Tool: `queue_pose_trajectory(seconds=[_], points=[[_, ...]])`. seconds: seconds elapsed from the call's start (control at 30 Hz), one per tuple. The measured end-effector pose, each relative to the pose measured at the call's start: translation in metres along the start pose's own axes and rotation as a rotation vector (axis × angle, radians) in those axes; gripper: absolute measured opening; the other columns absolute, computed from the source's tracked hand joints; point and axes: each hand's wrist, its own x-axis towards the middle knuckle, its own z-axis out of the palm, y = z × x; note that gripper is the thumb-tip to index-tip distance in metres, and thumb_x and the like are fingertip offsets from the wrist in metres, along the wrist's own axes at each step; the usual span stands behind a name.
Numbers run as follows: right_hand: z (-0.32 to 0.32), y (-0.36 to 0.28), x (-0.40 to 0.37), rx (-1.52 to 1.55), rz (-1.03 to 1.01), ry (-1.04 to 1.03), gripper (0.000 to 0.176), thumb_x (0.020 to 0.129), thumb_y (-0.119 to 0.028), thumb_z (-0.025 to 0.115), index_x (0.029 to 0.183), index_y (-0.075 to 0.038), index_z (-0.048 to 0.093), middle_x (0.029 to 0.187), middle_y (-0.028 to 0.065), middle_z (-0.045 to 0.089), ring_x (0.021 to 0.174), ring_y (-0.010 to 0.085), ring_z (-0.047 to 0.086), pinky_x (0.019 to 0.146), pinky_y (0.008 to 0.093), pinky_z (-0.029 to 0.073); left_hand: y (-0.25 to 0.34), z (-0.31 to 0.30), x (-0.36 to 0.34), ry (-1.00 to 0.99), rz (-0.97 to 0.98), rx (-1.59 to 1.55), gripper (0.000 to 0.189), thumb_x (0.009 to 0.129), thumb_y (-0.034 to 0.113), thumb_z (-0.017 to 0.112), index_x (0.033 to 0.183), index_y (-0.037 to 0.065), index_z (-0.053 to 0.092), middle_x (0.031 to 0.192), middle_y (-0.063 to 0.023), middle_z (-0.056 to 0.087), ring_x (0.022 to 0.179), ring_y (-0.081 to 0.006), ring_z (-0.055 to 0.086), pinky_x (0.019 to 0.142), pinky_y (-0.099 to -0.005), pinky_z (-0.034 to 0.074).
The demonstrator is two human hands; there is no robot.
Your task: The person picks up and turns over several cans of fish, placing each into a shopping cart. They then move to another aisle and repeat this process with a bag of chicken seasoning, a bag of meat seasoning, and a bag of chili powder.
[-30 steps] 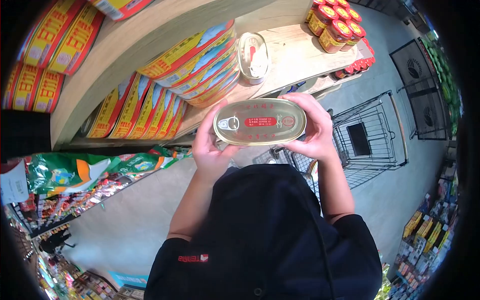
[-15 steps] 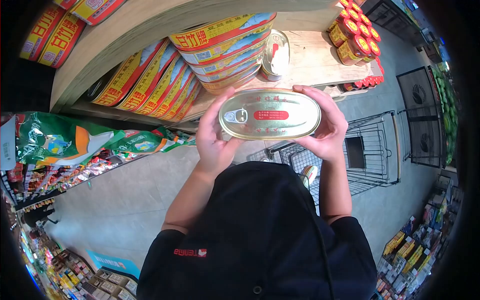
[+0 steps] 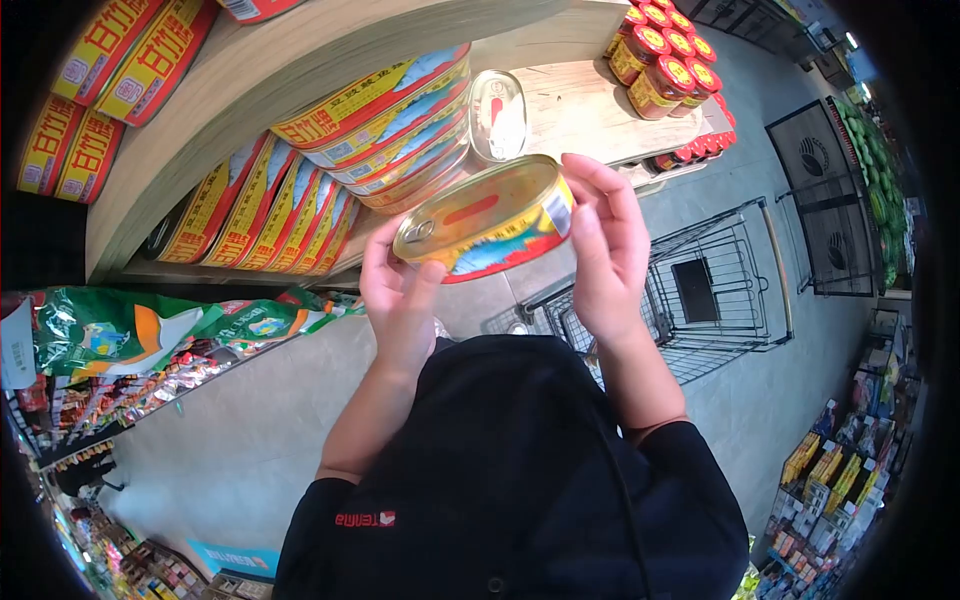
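An oval fish tin [image 3: 490, 215] is held up between my two hands, tilted so that its pull-tab lid and part of its yellow, red and blue printed side show. My left hand [image 3: 395, 290] grips the pull-tab end, its thumb pressed on the side. Round the opposite end, near a barcode, curls my right hand [image 3: 610, 250]. Just behind, on the wooden shelf, a stack of similar oval tins [image 3: 390, 130] lies flat. Beside that stack a single tin [image 3: 498, 112] rests with its silver lid facing up.
Jars with red lids [image 3: 665, 60] stand at the shelf's right end. More tins [image 3: 255, 210] lean in a row at left, below a curved wooden shelf edge [image 3: 230, 90]. A wire shopping cart [image 3: 710, 290] stands at right on the floor. Green bags [image 3: 120, 330] hang at left.
The tin has tipped from lid facing me to a slant, exposing its printed side. Both hands have shifted left with it, and the view has turned slightly.
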Motion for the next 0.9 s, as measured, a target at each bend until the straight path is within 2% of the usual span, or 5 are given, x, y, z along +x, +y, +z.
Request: queue_pose_trajectory(seconds=[0.03, 0.17, 0.5, 0.73, 0.9], points=[[0.003, -0.004, 0.001, -0.056, 0.003, -0.028, 0.041, 0.106, -0.020, 0.039, 0.134, 0.008, 0.047, 0.129, 0.0162, 0.058, 0.123, 0.0195, 0.053, 0.108, 0.0335, 0.037, -0.001, 0.003, 0.001, 0.033, -0.049, -0.042, 0.045, 0.097, 0.021, 0.065, 0.131, 0.000, 0.046, 0.128, -0.0130, 0.057, 0.119, -0.0197, 0.056, 0.106, -0.0403, 0.043], [0.005, 0.000, 0.004, -0.005, 0.109, -0.061, 0.047, 0.107, -0.027, 0.036, 0.137, 0.007, 0.046, 0.128, 0.0152, 0.059, 0.123, 0.0183, 0.052, 0.110, 0.0340, 0.033, 0.008, 0.016, 0.007, 0.145, -0.194, -0.169, 0.033, 0.106, 0.034, 0.046, 0.123, 0.007, 0.051, 0.125, -0.0083, 0.060, 0.111, -0.0164, 0.058, 0.093, -0.0373, 0.046], [-0.014, 0.034, 0.009, -0.388, 0.010, 0.053, 0.046, 0.103, -0.022, 0.048, 0.137, 0.009, 0.045, 0.127, 0.0170, 0.051, 0.119, 0.0237, 0.050, 0.104, 0.0336, 0.037, 0.003, 0.028, -0.002, 0.170, -0.265, -0.057, 0.029, 0.106, 0.028, 0.047, 0.123, 0.005, 0.052, 0.126, -0.0079, 0.059, 0.111, -0.0141, 0.057, 0.093, -0.0349, 0.045], [-0.024, 0.036, 0.029, -0.149, 0.022, 0.164, 0.050, 0.103, -0.024, 0.048, 0.141, 0.007, 0.040, 0.131, 0.0170, 0.051, 0.123, 0.0204, 0.048, 0.106, 0.0325, 0.035, -0.009, 0.066, 0.006, -0.003, -0.068, 0.058, 0.053, 0.098, 0.003, 0.055, 0.146, -0.005, 0.033, 0.141, -0.0157, 0.047, 0.125, -0.0194, 0.050, 0.107, -0.0330, 0.038], [-0.041, 0.052, 0.079, -0.086, 0.010, 0.192, 0.037, 0.105, -0.029, 0.041, 0.128, -0.001, 0.050, 0.123, 0.0090, 0.058, 0.119, 0.0175, 0.053, 0.105, 0.0342, 0.038, -0.030, 0.093, 0.025, -0.141, 0.378, 0.780, 0.091, 0.088, 0.013, 0.067, 0.153, -0.010, 0.006, 0.147, -0.0298, 0.017, 0.138, -0.0411, 0.024, 0.113, -0.0465, 0.027]])
